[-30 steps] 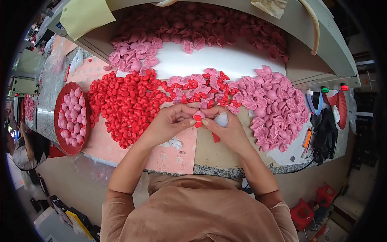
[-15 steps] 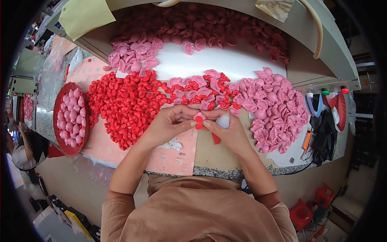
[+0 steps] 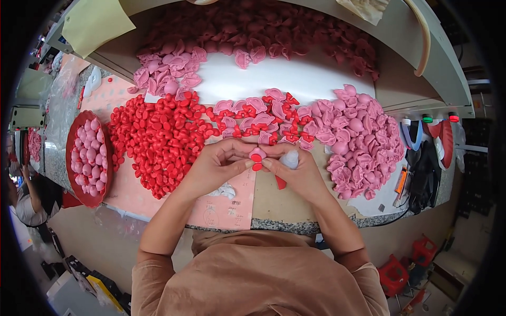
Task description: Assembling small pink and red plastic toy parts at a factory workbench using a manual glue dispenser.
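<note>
Both hands meet in front of me around a small pink plastic piece with a red part on it. My left hand pinches it from the left between thumb and fingers. My right hand grips it from the right, and a small translucent bottle is tucked in the same hand. A red tip shows below that hand, apparently the bottle's. Just beyond my fingers lie several pink shells with red pieces set among them. How the held parts join is partly hidden by my fingers.
A heap of red pieces lies left, a heap of pink shells right. Far left stands a red dish of assembled pink pieces. More shells fill the shelf at the back. An orange cutter lies right; another person is far left.
Both hands keep hold of the pink piece, and its red face has tilted slightly. The view has shifted a little; the heaps look unchanged.
</note>
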### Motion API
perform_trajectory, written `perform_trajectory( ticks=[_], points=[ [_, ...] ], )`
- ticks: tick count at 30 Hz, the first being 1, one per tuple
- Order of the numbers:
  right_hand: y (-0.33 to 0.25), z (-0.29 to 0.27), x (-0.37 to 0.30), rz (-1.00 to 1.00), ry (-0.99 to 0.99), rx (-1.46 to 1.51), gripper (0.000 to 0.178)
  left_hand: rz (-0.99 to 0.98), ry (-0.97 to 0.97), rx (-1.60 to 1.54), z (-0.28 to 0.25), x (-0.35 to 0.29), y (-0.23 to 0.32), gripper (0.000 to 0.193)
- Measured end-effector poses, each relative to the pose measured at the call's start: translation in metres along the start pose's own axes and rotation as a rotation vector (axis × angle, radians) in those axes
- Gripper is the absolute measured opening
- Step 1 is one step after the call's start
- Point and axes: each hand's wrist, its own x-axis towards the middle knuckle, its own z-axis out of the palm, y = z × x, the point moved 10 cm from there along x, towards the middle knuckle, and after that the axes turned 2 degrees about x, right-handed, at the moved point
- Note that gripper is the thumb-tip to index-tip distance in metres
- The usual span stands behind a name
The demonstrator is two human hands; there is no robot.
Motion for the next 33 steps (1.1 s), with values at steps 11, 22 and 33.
perform_trajectory(
  ticks=[11, 22, 33],
  points=[
    [0.0007, -0.0004, -0.0006, -0.011, 0.018, -0.043, 0.021, 0.015, 0.025, 0.024, 0.0011, 0.0002, 0.0034, 0.025],
    [0.0009, 0.0000, -0.0017, -0.022, 0.023, -0.071, 0.021, 0.035, 0.005, 0.021, 0.0009, 0.0000, 0.0020, 0.027],
    [-0.0024, -0.0001, -0.0020, -0.053, 0.029, -0.117, 0.020, 0.035, 0.003, 0.029, 0.0029, 0.0005, 0.0053, 0.026]
  ],
)
